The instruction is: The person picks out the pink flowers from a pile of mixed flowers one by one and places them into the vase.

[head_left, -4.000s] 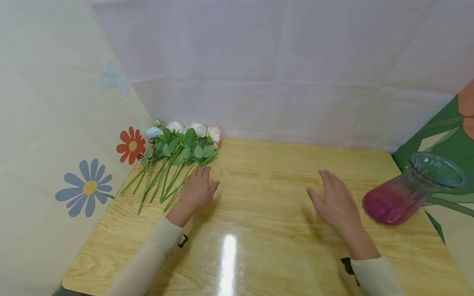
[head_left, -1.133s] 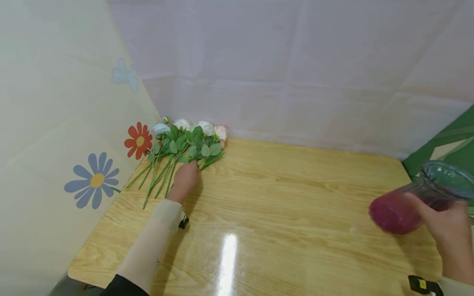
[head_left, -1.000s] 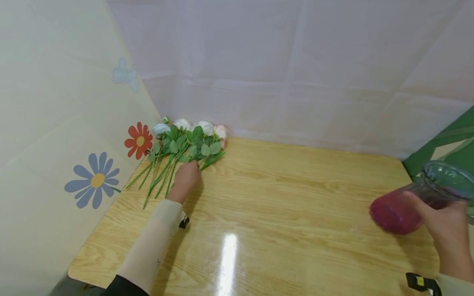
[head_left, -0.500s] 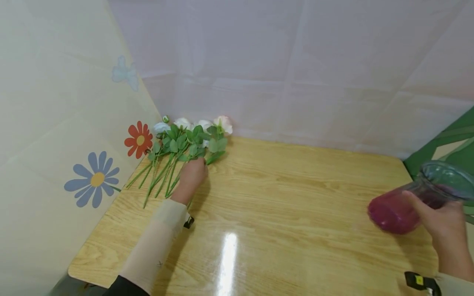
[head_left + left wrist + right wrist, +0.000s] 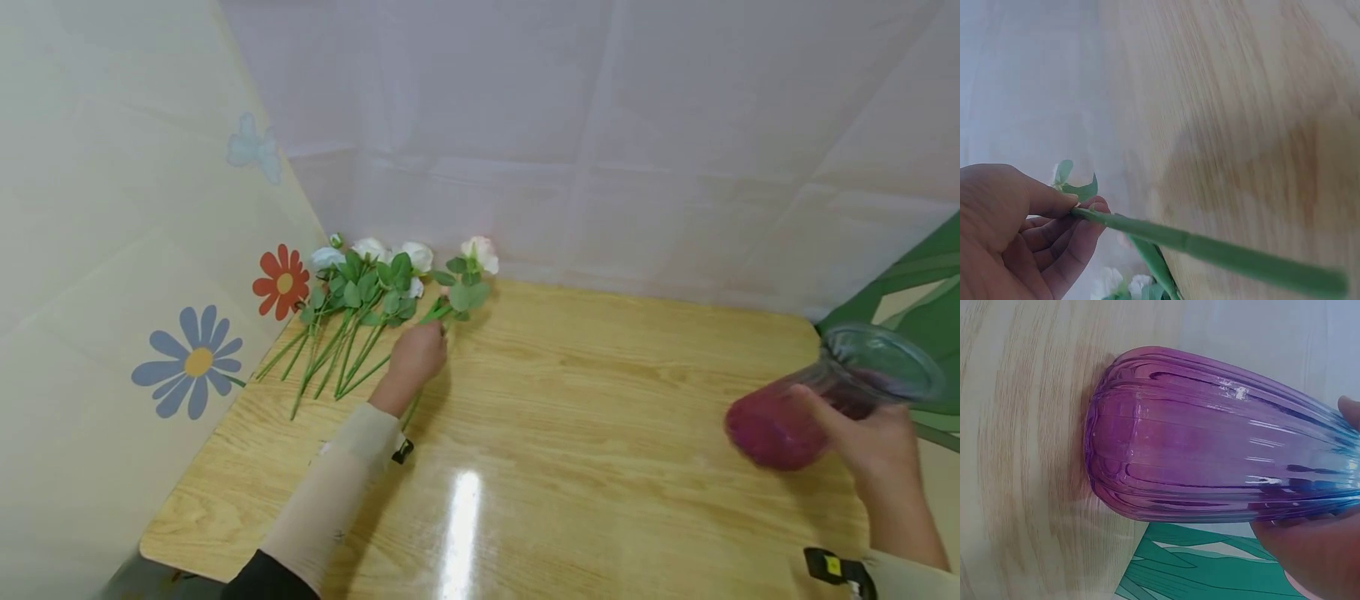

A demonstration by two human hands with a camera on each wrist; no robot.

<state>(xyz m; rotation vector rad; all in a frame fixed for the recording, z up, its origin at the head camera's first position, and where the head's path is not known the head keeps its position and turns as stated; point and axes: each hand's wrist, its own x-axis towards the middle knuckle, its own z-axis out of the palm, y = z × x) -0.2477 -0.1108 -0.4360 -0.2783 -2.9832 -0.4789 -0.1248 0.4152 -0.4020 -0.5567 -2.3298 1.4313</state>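
In the head view, my left hand (image 5: 417, 354) pinches the green stem of a pale pink rose (image 5: 481, 253), just right of the other flowers. The left wrist view shows thumb and fingertips on that stem (image 5: 1229, 256), whose cut end points toward the camera. At the table's right side, my right hand (image 5: 870, 442) grips a ribbed glass vase (image 5: 780, 423) by its narrow upper part. Its body is purple-pink, fading to clear blue at the flared rim. The vase base (image 5: 1107, 440) is at the tabletop in the right wrist view; whether it touches is unclear.
Several white and pale blue roses with leafy stems (image 5: 352, 296) lie at the table's back left. The wooden table (image 5: 585, 400) meets a pale cloth backdrop (image 5: 555, 150) behind. A flower-printed panel (image 5: 90, 250) stands left; green-leaf print (image 5: 907, 287) is at right.
My left hand has taken the pale pink rose and drawn it rightward, away from the other flowers. My right hand, empty earliest on, now grips the vase and has shifted it slightly left.
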